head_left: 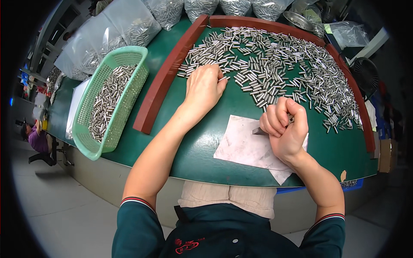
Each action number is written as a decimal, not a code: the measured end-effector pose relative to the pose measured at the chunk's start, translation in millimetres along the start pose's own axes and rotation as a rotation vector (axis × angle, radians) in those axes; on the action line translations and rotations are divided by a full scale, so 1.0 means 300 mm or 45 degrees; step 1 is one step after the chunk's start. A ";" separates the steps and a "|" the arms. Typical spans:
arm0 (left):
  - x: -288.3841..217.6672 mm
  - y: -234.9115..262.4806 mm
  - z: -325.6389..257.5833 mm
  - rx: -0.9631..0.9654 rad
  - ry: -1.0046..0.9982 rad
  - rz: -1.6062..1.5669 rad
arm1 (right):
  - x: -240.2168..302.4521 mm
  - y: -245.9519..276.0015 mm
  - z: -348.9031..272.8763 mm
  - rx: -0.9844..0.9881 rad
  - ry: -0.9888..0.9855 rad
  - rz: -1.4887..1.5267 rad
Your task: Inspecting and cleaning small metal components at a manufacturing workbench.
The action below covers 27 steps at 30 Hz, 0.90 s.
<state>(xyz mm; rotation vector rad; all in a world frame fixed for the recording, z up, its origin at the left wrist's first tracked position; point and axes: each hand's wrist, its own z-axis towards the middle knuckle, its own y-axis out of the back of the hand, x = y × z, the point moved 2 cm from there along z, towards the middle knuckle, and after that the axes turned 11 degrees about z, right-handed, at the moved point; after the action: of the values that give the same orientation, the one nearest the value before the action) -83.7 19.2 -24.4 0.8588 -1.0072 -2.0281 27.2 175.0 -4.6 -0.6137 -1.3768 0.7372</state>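
Observation:
Many short silver metal pins (pixel 263 71) lie spread over the green table, thickest at the far side and to the right. My left hand (pixel 203 88) is closed at the left edge of this spread. One pin shows at its thumb and fingertips; the other fingertips are hidden. My right hand (pixel 287 129) is curled closed, palm side up, above a stained white cloth (pixel 238 144). A small shiny bit shows between its fingers and palm, but most of what it holds is hidden. A flat dark grey piece (pixel 258 131) sticks out beside its fingers.
Dark red bars (pixel 161 88) border the pins at left, back and right. A light green basket (pixel 81 118) with more pins stands left. Clear bags (pixel 135 26) of pins line the back. A metal bowl (pixel 297 20) and black fan (pixel 365 76) are back right. A person (pixel 38 138) sits far left.

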 end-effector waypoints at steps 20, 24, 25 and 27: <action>-0.031 0.068 -0.041 0.109 -0.096 -0.008 | 0.003 -0.003 0.011 -0.092 -0.045 -0.048; -0.137 0.118 -0.080 0.375 -0.135 -0.414 | 0.013 0.005 0.006 -0.088 -0.007 -0.030; -0.164 0.126 -0.099 0.479 -0.184 -0.503 | 0.018 0.000 0.005 -0.040 0.041 0.012; -0.193 0.124 -0.131 0.573 -0.227 -0.520 | 0.037 -0.007 0.005 0.019 0.096 0.086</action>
<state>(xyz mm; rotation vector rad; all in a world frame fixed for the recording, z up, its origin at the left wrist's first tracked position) -10.8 34.5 2.5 1.2121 -1.5273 -2.2827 26.6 182.2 4.1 -0.6724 -1.2850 0.7705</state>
